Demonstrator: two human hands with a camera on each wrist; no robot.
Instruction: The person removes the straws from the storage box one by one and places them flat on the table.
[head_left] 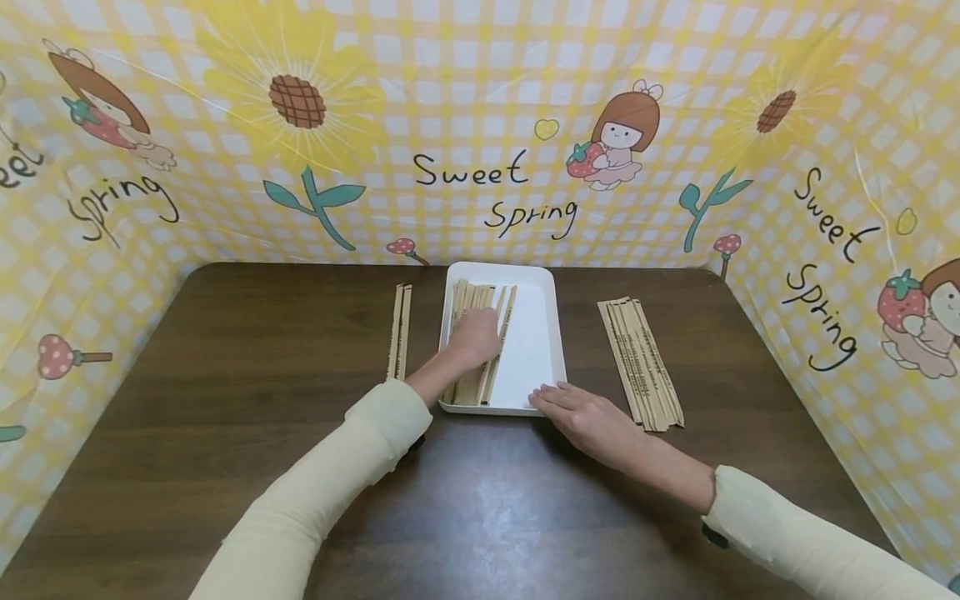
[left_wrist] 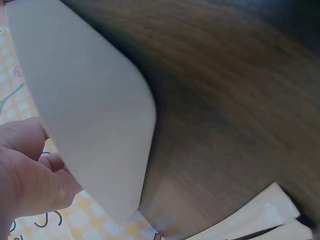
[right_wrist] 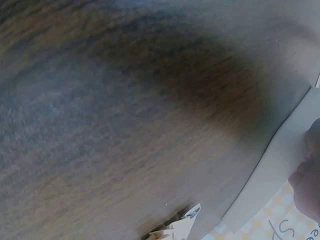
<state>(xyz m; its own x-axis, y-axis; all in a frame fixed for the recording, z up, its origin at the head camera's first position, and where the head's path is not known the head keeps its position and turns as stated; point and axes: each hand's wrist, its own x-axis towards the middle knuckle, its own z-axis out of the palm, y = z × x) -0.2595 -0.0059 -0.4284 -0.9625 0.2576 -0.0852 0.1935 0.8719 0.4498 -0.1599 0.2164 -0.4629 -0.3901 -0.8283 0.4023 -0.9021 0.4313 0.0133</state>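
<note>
In the head view a white rectangular tray (head_left: 528,333) lies on the table. Long thin brown paper-wrapped chopsticks (head_left: 467,379) with dark print fill its left side, and a slanted one (head_left: 512,302) lies at their right. My left hand (head_left: 476,337) reaches over the tray's left part, fingers curled down on the wrapped chopsticks at the slanted one; its fingertips are hidden. The left wrist view shows this hand (left_wrist: 35,170) behind the tray wall (left_wrist: 95,110). My right hand (head_left: 588,417) rests on the tray's near right corner with fingers extended along the rim.
Two wrapped chopsticks (head_left: 400,329) lie left of the tray. A fanned bundle of several more (head_left: 641,362) lies to its right, near my right wrist. The dark wooden table (head_left: 480,517) is bordered by a yellow checked cloth (head_left: 465,100) at the back and sides.
</note>
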